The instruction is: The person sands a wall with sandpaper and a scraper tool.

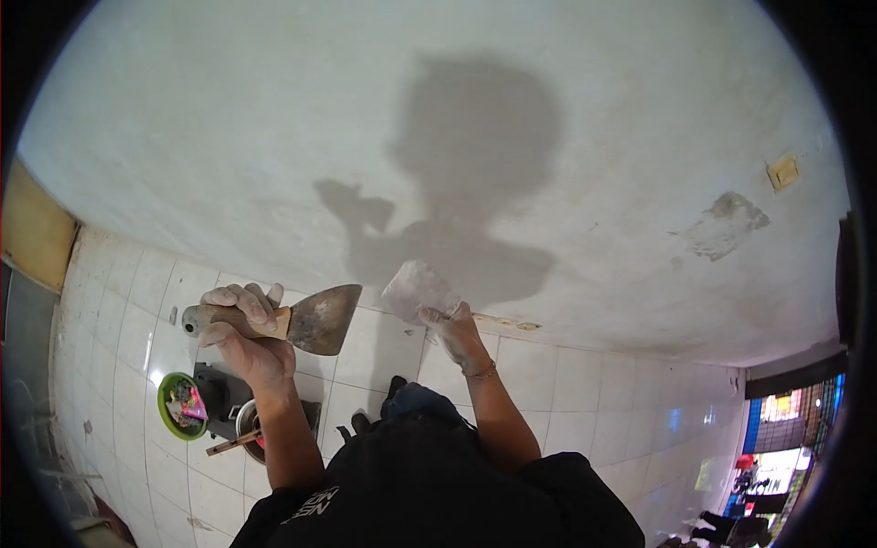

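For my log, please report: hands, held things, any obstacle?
Left hand grips scraper. Right hand holds pale flat piece. Green basin at left, not between hands and wall.

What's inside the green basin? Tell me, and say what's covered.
The green basin holds a pink item among a greyish jumble, too small to identify. Whatever lies beneath them is covered, so it cannot be seen.

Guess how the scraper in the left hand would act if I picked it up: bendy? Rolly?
The scraper would probably feel stiff, since its blade looks like metal. Laid down, it likely wouldn't roll, because the blade is broad and flat. The handle looks wooden, so it may not be heavy.
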A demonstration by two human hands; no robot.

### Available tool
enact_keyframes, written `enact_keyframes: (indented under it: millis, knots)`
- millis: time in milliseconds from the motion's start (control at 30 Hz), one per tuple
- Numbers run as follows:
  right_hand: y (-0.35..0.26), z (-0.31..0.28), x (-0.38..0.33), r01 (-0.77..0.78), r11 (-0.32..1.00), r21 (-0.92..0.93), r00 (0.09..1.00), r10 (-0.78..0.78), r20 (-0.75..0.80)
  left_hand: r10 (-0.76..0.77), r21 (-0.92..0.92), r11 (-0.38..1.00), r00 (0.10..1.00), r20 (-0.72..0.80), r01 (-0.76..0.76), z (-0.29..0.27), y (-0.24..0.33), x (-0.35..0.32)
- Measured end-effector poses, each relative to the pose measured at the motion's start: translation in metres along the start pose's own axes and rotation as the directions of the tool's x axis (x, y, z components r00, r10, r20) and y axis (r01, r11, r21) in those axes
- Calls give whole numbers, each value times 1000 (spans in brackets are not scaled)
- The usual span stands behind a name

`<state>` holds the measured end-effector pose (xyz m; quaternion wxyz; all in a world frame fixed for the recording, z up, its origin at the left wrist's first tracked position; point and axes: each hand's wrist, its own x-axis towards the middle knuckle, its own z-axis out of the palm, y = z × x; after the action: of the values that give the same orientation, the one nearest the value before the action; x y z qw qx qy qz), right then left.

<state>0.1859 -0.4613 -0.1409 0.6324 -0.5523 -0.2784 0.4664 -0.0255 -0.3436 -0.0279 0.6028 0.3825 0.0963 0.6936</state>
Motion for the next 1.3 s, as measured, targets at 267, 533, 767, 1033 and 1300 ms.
enact_keyframes:
  millis: [267,533,767,1033,1300]
  knots:
    - [38,63,-27,-29,995,-92,988,42,146,45,33,999,994,-99,-42,-58,32,-36]
    - [52,114,-93,-160,933,-323,913,265,311,-21,-28,1000,957,-288,14,-92,63,-69]
    - [91,114,-125,-172,980,-104,960,191,207,-298,-176,945,948,-110,276,-120,80,-91]
    - [113,123,-165,-301,896,328,947,241,213,-47,267,962,937,347,-51,-96,93,-145]
    - [76,120,-201,588,761,-272,742,-374,556,42,324,781,563,825,-533,-78,96,-176]
